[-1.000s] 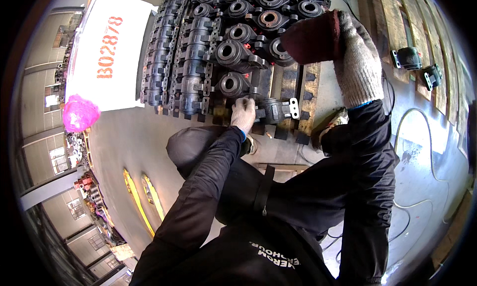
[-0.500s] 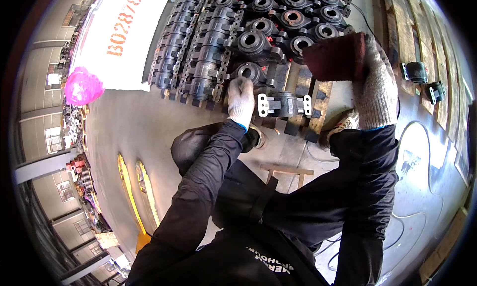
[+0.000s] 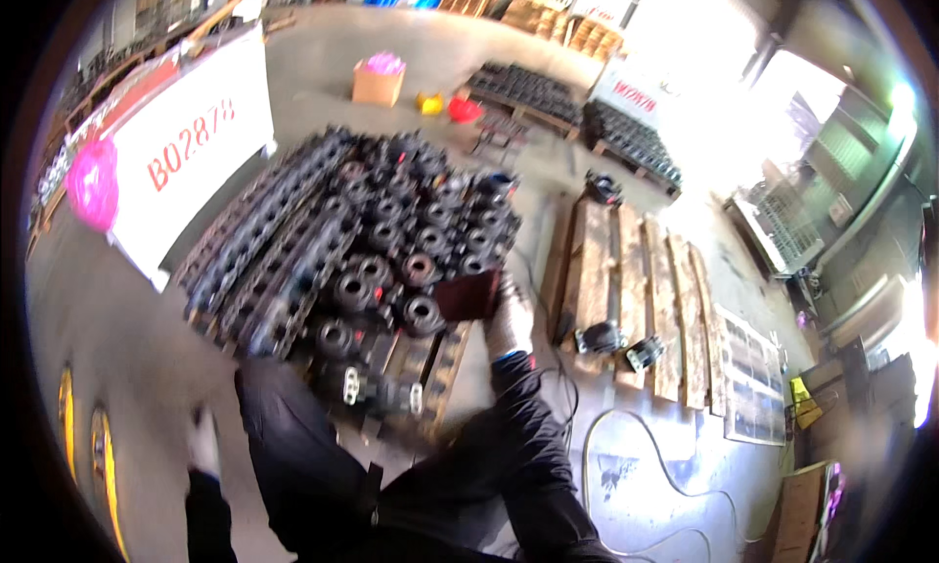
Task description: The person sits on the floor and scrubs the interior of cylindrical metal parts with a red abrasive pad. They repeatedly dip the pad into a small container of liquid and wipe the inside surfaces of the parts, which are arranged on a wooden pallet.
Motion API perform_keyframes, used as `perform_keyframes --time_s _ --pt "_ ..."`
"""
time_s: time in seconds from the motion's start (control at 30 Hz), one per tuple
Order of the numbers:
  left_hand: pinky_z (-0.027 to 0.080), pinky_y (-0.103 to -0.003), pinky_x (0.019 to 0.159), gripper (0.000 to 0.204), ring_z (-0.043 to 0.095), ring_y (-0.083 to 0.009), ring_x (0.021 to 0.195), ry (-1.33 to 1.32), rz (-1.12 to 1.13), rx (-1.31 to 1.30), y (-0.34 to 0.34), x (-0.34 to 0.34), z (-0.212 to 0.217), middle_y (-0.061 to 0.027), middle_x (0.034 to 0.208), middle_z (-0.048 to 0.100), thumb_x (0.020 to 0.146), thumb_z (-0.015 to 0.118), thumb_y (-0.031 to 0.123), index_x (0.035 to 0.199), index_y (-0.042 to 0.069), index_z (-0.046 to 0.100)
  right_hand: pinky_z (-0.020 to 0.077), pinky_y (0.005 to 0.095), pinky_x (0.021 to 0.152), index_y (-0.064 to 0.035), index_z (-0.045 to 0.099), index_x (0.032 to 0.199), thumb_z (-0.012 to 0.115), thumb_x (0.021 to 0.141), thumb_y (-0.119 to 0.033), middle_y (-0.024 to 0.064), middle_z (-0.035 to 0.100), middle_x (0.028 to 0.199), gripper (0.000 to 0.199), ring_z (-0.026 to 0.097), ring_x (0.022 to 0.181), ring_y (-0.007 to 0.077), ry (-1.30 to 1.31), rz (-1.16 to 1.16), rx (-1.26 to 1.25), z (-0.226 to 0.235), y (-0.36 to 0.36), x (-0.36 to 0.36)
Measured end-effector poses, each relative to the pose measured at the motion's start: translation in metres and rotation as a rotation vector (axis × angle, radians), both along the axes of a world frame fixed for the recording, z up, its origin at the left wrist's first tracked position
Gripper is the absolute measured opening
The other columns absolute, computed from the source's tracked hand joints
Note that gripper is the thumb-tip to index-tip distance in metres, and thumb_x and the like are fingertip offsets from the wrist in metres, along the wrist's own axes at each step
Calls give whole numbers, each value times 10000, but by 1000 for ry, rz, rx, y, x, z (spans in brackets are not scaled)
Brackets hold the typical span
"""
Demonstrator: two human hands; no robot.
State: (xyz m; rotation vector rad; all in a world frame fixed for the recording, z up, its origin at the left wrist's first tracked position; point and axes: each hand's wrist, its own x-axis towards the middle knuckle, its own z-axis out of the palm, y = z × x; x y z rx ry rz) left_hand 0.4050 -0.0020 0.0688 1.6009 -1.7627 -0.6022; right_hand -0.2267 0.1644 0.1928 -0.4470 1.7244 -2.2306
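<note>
My right hand [image 3: 514, 320], in a pale knit glove, grips a dark red abrasive pad [image 3: 466, 297]. The pad hangs over the right edge of the stacked parts, close to a black ring-shaped casting [image 3: 424, 315] with a round hole. Low at the left, away from the parts, is my gloved left hand [image 3: 203, 444]; it is smeared by motion and its fingers cannot be made out. In front of my knees lies a black metal part [image 3: 386, 395] with light, drilled end plates, on the near end of the pallet.
Rows of black castings [image 3: 269, 260] cover the pallet's left side. To the right stands a wooden pallet [image 3: 631, 299] with a few black parts on it. A white board [image 3: 210, 137] rises at the left, yellow forks [image 3: 103, 465] below it. A hose [image 3: 641, 421] snakes over the floor.
My view has tipped up and shows more of the hall. My left hand has left the ring-shaped casting and swung out to the left. My right hand still holds the pad.
</note>
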Motion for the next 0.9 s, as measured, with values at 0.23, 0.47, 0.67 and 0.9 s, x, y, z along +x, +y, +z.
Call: perform_keyframes --time_s 0.23,0.47,0.67,0.9 --pt "520 -414 969 478 652 -308 1132 -245 200 987 202 212 -178 -194 1264 668 1002 590 367 1296 -9 617 567 379 760 -50 694 1114 569 1070 -349 147 727 975 327 687 881 240 475 282 636 -19 -89 127" --pt "544 -441 891 419 686 -325 1023 -93 161 1055 336 172 -213 -195 1121 707 940 595 362 1126 -1 692 572 376 767 -53 696 1132 578 1066 -353 136 730 994 329 690 891 233 617 582 389 -5 -103 303" --pt "564 -465 824 397 715 -339 929 -29 328 725 388 191 -218 -196 999 740 888 599 357 980 5 757 576 374 772 -55 697 1147 586 1063 -356 126 733 1010 332 693 899 227 619 875 288 10 -103 397" --pt "565 -467 891 497 712 -383 1087 110 1131 783 436 212 -103 -223 1148 738 841 629 325 1240 36 695 581 371 779 -57 698 1164 595 1059 -360 114 736 1028 337 697 909 220 606 951 220 33 -118 412"
